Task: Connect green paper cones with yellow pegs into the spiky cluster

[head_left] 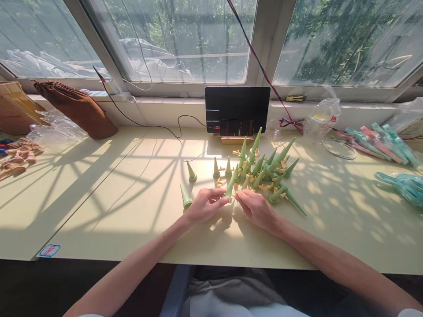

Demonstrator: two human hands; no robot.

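My left hand (205, 205) is closed round the base of a pale green cone (230, 186), which points up and leans slightly. Close to its right, my right hand (257, 208) pinches a small tan peg-like piece (236, 193) beside that cone; its exact shape is mostly hidden by the fingers. Just beyond both hands lies a crowded cluster of similar green cones (276, 159), some upright and some tipped over, with small tan pieces among them. Left of my left hand stand two separate cones, a nearer one (185, 197) and a farther one (191, 171).
A dark tablet (237, 103) and a phone (236, 128) stand at the back. Bagged pink and teal items (385, 141) lie at the right, near a teal bundle (401, 187). At the left are a brown pouch (77, 110) and wooden pieces (20, 157).
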